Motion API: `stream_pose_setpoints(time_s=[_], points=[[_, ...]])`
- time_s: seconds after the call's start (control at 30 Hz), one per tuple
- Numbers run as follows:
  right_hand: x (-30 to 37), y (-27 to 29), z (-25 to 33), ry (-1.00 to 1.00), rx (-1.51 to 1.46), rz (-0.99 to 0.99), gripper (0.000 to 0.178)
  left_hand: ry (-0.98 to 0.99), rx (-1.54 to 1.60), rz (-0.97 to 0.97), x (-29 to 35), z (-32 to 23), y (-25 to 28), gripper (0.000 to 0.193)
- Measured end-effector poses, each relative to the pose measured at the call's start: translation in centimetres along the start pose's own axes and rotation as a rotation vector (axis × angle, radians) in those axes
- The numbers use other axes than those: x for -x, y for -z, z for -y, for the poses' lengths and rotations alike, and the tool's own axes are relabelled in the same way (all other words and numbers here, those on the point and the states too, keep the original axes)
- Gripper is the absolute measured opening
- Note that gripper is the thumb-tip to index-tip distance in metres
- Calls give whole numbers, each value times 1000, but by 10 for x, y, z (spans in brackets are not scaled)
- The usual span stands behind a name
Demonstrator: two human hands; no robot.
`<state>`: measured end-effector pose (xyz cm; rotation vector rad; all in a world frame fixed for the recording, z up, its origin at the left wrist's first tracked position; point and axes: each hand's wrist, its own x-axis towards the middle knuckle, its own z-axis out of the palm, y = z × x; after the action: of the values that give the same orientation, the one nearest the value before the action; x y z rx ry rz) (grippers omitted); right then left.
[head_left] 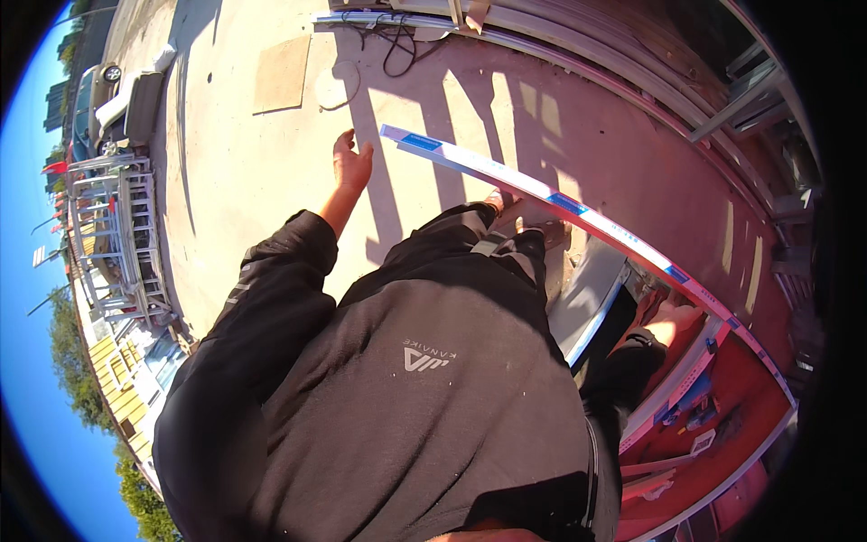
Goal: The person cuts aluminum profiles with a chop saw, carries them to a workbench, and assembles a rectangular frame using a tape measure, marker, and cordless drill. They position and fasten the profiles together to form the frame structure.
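Observation:
A long, straight profile [564, 203] wrapped in white and blue film runs slantwise from the middle of the view down to the far right. Its left end stands out over the ground, beyond my shoes. My left hand [353, 167] is raised just left of that end, apart from it, with fingers spread and nothing in them. At the lower edge of the profile, farther right, is my right hand [670, 322]. It appears to grip the profile there, though its fingertips are partly hidden. Dark sleeves cover both arms.
On my right is a red-surfaced bench [736, 388] bearing another wrapped strip and small tools. Long metal lengths [578, 68] and a dark cable [397, 50] lie ahead. A flat tan board [281, 74] rests on the ground. Metal frames [117, 235] and a parked car [88, 108] stand left.

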<state>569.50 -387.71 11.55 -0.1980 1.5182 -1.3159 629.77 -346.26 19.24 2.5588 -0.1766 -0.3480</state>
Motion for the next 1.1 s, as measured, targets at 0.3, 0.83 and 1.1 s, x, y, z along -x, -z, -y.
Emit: stream_pose_setpoints(time_s=[0.3,0.83,1.1], points=[[64,-14,-79,-88,36,85,28,-811,15,119,20,-65,-31,35],[100,-83,-96,120,-118,-506,19,-947,-645,1332,131,-243,-222,89],[72,-79,-120,193,39,-615,25,-1049,-647,1275,126,-246,-223,74]])
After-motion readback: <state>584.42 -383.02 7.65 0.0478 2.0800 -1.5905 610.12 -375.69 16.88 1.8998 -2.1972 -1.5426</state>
